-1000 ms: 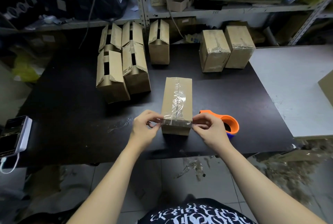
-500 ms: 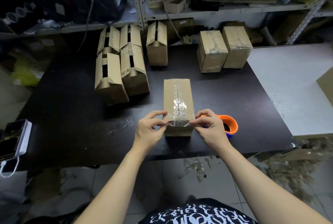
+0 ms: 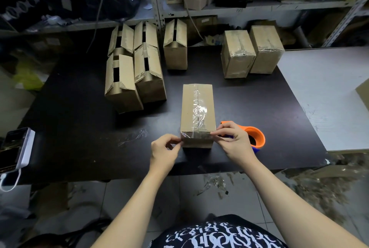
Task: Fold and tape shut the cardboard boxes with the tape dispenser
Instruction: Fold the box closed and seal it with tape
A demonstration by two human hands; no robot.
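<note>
- The box point(image 3: 196, 108) lies lengthwise near the front edge of the surface point(image 3: 79, 128), its top seam already taped, and a tape strip point(image 3: 196, 135) runs across its near end.
- The left hand point(image 3: 165, 148) pinches the strip's left tail at the box's corner, and the right hand point(image 3: 233, 142) pinches the right tail opposite.
- Watch those tails: a loose one could cling to a finger or fold on itself, leaving wrinkles like those on the seam tape.
- Pressing towards the body could slide this light box off the front edge.
- The right wrist sits just beside the tape dispenser point(image 3: 253, 138), also near that edge, so a nudge might tip it to the floor.
- Room: there is bare surface to the left of the box, towards the phone point(image 3: 16, 148) at the front-left corner. The open-flap boxes point(image 3: 123, 80) crowd the back-left and the taped boxes point(image 3: 237, 54) the back-right.
</note>
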